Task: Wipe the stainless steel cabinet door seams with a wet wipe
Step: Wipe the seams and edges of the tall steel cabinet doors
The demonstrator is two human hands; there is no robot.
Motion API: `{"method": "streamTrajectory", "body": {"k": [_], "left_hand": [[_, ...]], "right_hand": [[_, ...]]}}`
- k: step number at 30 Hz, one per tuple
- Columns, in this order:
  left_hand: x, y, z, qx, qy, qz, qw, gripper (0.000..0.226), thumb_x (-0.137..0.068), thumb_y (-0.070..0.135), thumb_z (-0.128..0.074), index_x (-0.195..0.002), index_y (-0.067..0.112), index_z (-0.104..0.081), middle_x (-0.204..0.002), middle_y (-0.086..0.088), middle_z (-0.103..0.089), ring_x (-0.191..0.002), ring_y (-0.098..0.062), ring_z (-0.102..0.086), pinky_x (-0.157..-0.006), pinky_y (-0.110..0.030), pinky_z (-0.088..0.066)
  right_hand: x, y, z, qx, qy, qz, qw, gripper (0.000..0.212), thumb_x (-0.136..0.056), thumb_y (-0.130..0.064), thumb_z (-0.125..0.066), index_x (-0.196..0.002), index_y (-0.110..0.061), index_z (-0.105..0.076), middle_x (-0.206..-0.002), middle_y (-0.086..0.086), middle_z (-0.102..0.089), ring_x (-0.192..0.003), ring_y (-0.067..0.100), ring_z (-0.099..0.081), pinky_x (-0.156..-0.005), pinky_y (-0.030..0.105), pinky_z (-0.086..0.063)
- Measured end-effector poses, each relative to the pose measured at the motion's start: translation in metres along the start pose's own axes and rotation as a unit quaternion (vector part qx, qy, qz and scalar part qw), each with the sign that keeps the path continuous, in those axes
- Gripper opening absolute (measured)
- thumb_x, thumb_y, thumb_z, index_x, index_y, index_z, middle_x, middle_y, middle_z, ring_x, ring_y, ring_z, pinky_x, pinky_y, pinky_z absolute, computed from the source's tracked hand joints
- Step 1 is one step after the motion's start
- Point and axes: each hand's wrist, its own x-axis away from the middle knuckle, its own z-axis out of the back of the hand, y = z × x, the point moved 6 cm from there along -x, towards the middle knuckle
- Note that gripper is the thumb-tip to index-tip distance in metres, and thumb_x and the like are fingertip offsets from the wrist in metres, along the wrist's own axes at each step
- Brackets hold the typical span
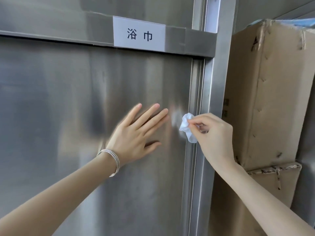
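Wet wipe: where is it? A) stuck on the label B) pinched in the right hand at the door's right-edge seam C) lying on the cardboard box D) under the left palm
B: the right hand pinches the crumpled wet wipe at the right-edge seam; the left hand lies flat on the door.

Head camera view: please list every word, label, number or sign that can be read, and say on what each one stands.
"浴巾": black print on the white label, fixed to the steel crossbar above the cabinet door.
Dark printed marks on the left edge of the cardboard box: blurred and cut off at the edge, not readable.
No other text is visible.
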Motion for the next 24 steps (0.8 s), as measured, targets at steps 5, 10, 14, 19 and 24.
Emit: {"method": "streamTrajectory", "body": {"k": [5,10,14,19,24], "left_hand": [[0.008,-0.006,0.003,0.000,-0.012,-0.008,1.000,0.065,-0.098,0.050,-0.036,-0.153,0.018,-0.026,-0.160,0.004,-0.024,-0.147,-0.018,-0.021,-0.118,-0.048,-0.022],[0.015,-0.012,0.003,-0.003,-0.029,-0.013,0.999,0.065,-0.098,0.048,-0.036,-0.153,0.018,-0.026,-0.160,0.003,-0.022,-0.148,-0.017,-0.019,-0.118,-0.047,-0.020],[0.031,-0.032,0.009,-0.015,-0.041,-0.008,0.999,0.064,-0.098,0.048,-0.035,-0.154,0.018,-0.025,-0.161,0.004,-0.021,-0.148,-0.017,-0.019,-0.119,-0.047,-0.018],[0.056,-0.054,0.017,-0.012,-0.050,0.000,0.999,0.063,-0.096,0.045,-0.038,-0.152,0.018,-0.030,-0.159,0.003,-0.026,-0.147,-0.019,-0.022,-0.118,-0.049,-0.020],[0.047,-0.063,0.032,0.037,-0.007,0.034,0.999,0.054,-0.087,0.031,-0.053,-0.138,0.015,-0.054,-0.148,-0.003,-0.045,-0.138,-0.025,-0.038,-0.112,-0.050,-0.031]], "right_hand": [[0.005,0.000,0.012,-0.008,-0.014,-0.009,1.000,0.017,-0.080,0.002,-0.068,-0.073,-0.012,-0.073,-0.073,0.000,-0.066,-0.068,0.013,-0.061,-0.062,0.026,-0.047],[-0.001,0.001,0.013,-0.002,-0.021,-0.008,1.000,0.015,-0.081,-0.002,-0.066,-0.076,-0.014,-0.074,-0.077,0.000,-0.066,-0.072,0.019,-0.064,-0.064,0.024,-0.047],[-0.018,-0.011,0.015,0.010,-0.003,0.034,0.999,0.014,-0.080,-0.014,-0.061,-0.080,-0.009,-0.075,-0.079,0.002,-0.068,-0.073,0.019,-0.064,-0.063,0.036,-0.052],[-0.041,-0.042,-0.003,-0.005,0.024,0.112,0.993,0.012,-0.080,-0.011,-0.064,-0.079,-0.007,-0.075,-0.078,0.006,-0.069,-0.072,0.022,-0.064,-0.063,0.040,-0.054],[-0.065,-0.063,-0.033,-0.024,0.062,0.165,0.984,0.018,-0.083,-0.017,-0.060,-0.079,-0.006,-0.074,-0.081,0.002,-0.069,-0.074,0.021,-0.063,-0.068,0.031,-0.049]]}}
